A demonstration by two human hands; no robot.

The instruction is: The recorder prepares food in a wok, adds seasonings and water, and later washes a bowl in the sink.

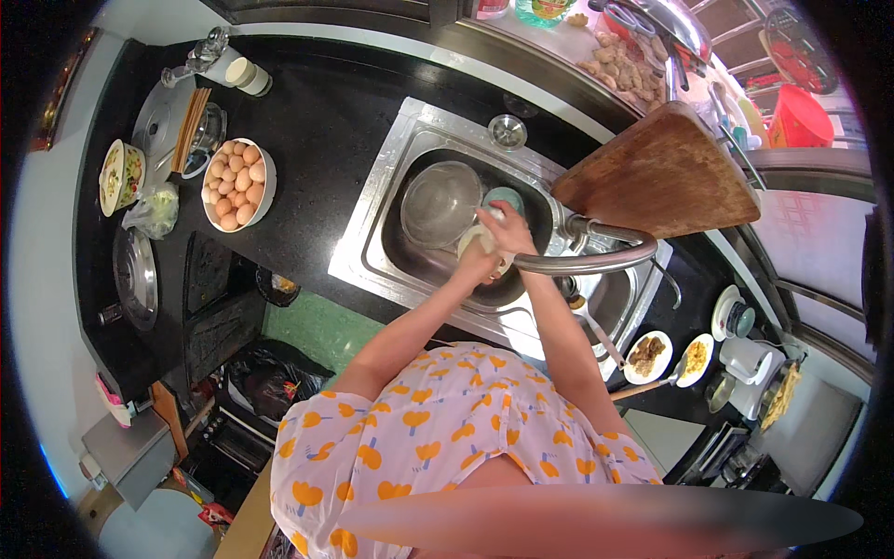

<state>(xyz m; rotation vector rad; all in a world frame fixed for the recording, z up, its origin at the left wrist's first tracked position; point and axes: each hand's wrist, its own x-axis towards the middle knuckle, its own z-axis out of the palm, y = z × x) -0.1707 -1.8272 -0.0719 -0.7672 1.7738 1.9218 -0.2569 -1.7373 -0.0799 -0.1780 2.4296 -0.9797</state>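
My left hand [478, 262] grips a pale cream dish [466, 240] over the stainless steel sink [394, 255]. My right hand [513, 230] is on the same dish from the other side, its fingers bent over it. Between them the hands hide most of the dish, so its exact shape is unclear. Beside it in the basin lies a round metal mesh strainer or bowl [441, 202]. Just beyond my right fingers stands a teal bowl [506, 198]. The curved steel faucet [594, 262] passes above my right wrist.
A wooden cutting board [663, 171] leans behind the faucet. A long-handled brush [601, 328] lies across the smaller basin. Two plates of food [648, 358] sit on the right counter. To the left are a white bowl of eggs [239, 185], chopsticks [190, 131] and a pot lid [136, 279].
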